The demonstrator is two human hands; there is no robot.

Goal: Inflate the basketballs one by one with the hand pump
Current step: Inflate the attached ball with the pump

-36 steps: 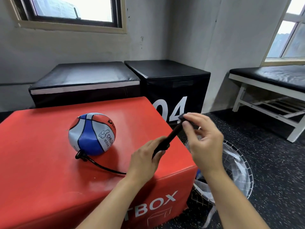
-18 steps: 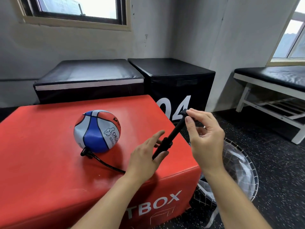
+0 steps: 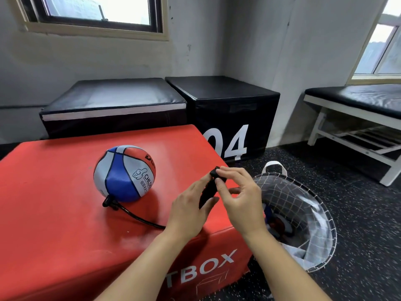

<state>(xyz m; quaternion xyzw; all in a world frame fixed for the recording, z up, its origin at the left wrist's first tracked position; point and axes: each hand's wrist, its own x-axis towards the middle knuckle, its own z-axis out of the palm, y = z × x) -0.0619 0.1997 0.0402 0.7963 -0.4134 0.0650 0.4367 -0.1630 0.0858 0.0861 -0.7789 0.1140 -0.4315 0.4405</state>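
Left hand point(image 3: 191, 210) grips the pump point(image 3: 208, 190) barrel, right hand point(image 3: 239, 197) pinches its handle (hose on basketball point(image 3: 124, 173)).

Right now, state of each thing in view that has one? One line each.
basketball: resting on the red box, hose attached at its lower left
hose: lying on the box, running from ball to pump
pump: handle pushed in, held off the box
left hand: gripping the pump body
right hand: pinching the pump handle
mesh basket: on the floor, upright, contents unclear
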